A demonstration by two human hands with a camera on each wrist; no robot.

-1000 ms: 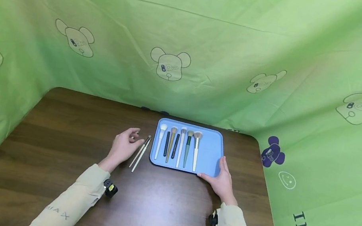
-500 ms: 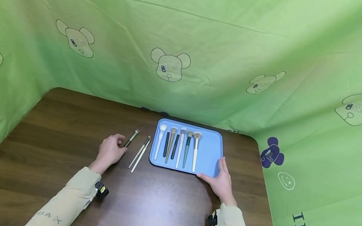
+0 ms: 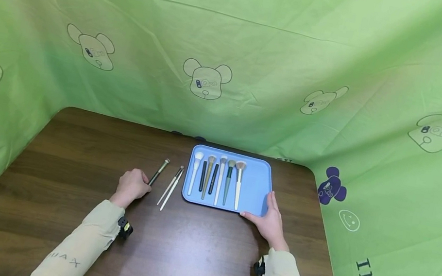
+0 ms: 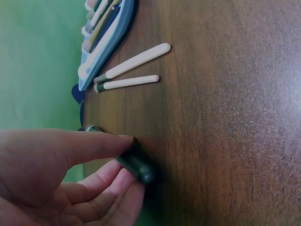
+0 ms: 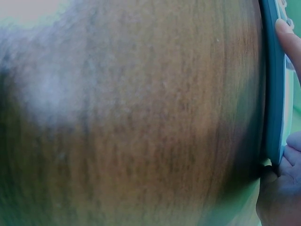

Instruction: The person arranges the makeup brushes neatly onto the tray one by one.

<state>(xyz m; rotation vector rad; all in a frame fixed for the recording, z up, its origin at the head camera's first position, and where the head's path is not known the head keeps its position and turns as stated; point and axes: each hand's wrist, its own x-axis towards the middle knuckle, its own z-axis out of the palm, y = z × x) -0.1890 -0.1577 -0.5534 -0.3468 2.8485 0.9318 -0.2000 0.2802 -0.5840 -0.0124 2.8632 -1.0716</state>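
Since a second ago, the left hand (image 3: 132,185) has drawn back from near the two white-handled brushes (image 3: 170,191) to a dark-handled brush (image 3: 159,171) left of them, thumb and fingers pinched on its handle, seemingly to keep the bristles untouched; blur hides whether that end is lifted off the table (image 3: 190,261). Spread fingers of the right hand (image 3: 270,221) touch two edges of the blue tray (image 3: 256,183), probably steadying its brush row (image 3: 219,182).

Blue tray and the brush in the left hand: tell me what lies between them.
Between the blue tray and the held brush lie two white-handled brushes, on the table; the head and left wrist views both show them.
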